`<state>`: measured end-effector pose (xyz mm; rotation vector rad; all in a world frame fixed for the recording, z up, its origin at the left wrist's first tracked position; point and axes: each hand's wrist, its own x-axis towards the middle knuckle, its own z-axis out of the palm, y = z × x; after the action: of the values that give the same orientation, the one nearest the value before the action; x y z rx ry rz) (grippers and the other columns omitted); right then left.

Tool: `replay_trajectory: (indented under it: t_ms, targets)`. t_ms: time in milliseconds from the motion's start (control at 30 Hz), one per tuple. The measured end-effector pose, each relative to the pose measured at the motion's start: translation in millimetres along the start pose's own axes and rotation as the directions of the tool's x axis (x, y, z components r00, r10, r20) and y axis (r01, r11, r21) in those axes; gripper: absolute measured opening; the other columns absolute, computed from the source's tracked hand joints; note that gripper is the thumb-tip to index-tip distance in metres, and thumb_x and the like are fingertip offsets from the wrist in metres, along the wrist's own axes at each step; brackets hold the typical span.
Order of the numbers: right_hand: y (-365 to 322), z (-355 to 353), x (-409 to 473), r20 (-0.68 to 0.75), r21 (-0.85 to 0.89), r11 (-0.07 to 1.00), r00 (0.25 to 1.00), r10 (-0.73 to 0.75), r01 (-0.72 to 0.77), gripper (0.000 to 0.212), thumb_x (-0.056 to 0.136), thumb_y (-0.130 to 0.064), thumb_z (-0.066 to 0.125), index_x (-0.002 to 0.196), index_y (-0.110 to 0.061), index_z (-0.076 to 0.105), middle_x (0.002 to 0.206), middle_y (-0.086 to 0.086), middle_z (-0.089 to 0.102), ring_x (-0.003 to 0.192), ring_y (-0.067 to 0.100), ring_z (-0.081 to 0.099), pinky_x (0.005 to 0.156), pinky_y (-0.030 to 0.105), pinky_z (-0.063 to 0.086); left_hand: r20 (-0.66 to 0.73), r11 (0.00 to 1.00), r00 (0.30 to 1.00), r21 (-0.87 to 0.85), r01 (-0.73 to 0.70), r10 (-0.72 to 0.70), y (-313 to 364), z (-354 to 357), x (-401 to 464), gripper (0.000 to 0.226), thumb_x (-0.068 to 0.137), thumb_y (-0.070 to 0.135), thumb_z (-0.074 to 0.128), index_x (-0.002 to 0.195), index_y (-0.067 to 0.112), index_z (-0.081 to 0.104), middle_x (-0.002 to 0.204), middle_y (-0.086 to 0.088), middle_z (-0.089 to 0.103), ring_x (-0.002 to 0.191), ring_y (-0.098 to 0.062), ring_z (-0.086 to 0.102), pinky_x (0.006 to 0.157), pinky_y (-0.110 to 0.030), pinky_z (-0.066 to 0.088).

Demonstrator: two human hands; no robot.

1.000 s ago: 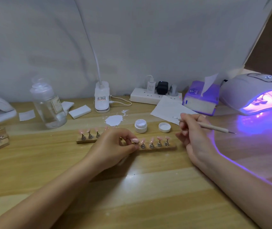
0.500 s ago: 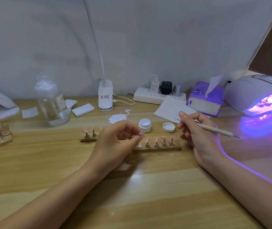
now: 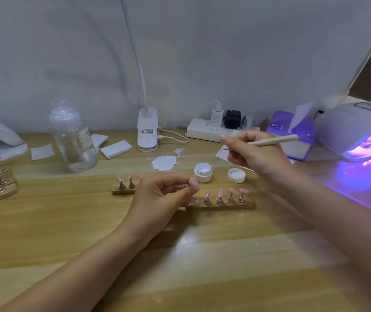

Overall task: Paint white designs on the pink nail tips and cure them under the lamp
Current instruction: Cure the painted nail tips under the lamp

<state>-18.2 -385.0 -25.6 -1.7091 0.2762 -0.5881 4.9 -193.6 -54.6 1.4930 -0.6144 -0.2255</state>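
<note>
Left hand (image 3: 157, 199) pinches a pink nail tip (image 3: 194, 184) above the wooden holder (image 3: 220, 202); right hand (image 3: 254, 154), at two o'clock, grips the brush (image 3: 272, 140).

pink nail tips (image 3: 220, 192) are seen on a tan wooden strip (image 3: 220, 203). white paint fills the white jar (image 3: 203, 172). a violet glow is cast by the grey-white lamp (image 3: 358, 129). the tissue box (image 3: 290, 127) is purple.
</note>
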Motion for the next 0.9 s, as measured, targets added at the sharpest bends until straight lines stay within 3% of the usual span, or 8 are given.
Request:
replay_trajectory:
  t_ms: [167,233,333,467,767,900]
  targets:
    - [5.7,18.8,18.4,0.076,-0.148,0.988,0.996,0.056,-0.045,0.029,0.072,-0.024,0.078,0.059,-0.016,0.053,0.043,-0.009,0.056,0.042,-0.001,0.053,0.054,0.019,0.050,0.019,0.999,0.999,0.043,-0.033,0.032,-1.5,0.6,0.6,0.013,0.067,0.015,0.072,0.059,0.025,0.071,0.074,0.007,0.072,0.070,-0.003,0.065,0.060,-0.016,0.053]
    - [10.3,26.3,23.2,0.077,-0.174,0.983,0.995,0.064,-0.050,0.035,0.072,-0.022,0.078,0.056,-0.016,0.048,0.040,-0.009,0.052,0.039,0.004,0.049,0.052,0.023,0.046,0.018,0.996,0.999,0.074,-0.041,0.040,-4.3,-0.3,1.6,0.025,0.072,0.000,0.071,0.059,0.022,0.070,0.074,0.007,0.072,0.071,-0.004,0.065,0.063,-0.018,0.053]
    - [16.6,34.3,28.9,0.050,-0.187,0.980,0.995,0.084,-0.073,0.041,0.072,-0.017,0.077,0.051,-0.016,0.043,0.033,-0.011,0.046,0.046,0.010,0.048,0.054,0.028,0.045,0.019,0.994,0.999,0.099,-0.037,0.035,-6.6,-1.2,3.0,0.025,0.075,-0.007,0.067,0.061,0.013,0.069,0.077,0.002,0.073,0.071,-0.006,0.065,0.065,-0.020,0.053]
    - [23.9,39.5,32.4,0.041,-0.209,0.973,0.994,0.103,-0.092,0.039,0.073,-0.004,0.068,0.047,-0.017,0.041,0.034,-0.009,0.043,0.054,0.018,0.045,0.054,0.030,0.039,0.016,0.995,1.000,0.103,-0.017,0.016,-8.3,-0.4,4.3,0.024,0.075,-0.009,0.067,0.062,0.012,0.069,0.078,-0.001,0.073,0.064,-0.006,0.063,0.062,-0.017,0.051]
    - [30.0,37.6,34.0,0.090,-0.271,0.960,0.991,0.099,-0.072,0.038,0.070,-0.002,0.067,0.047,-0.017,0.040,0.031,-0.012,0.039,0.048,0.013,0.040,0.049,0.025,0.033,0.014,0.991,1.000,0.130,-0.013,0.011,-9.6,0.0,4.3,0.014,0.076,-0.004,0.068,0.068,0.008,0.071,0.078,0.001,0.073,0.065,-0.005,0.064,0.066,-0.019,0.052]
    - [30.3,38.4,32.6,0.096,-0.316,0.948,0.993,0.075,-0.041,0.038,0.070,-0.005,0.069,0.048,-0.016,0.041,0.041,-0.004,0.042,0.049,0.012,0.041,0.050,0.024,0.034,0.023,0.991,1.000,0.134,-0.015,0.012,-7.7,0.0,3.4,0.015,0.075,-0.004,0.068,0.067,0.008,0.071,0.078,0.000,0.072,0.064,-0.003,0.064,0.066,-0.017,0.050]
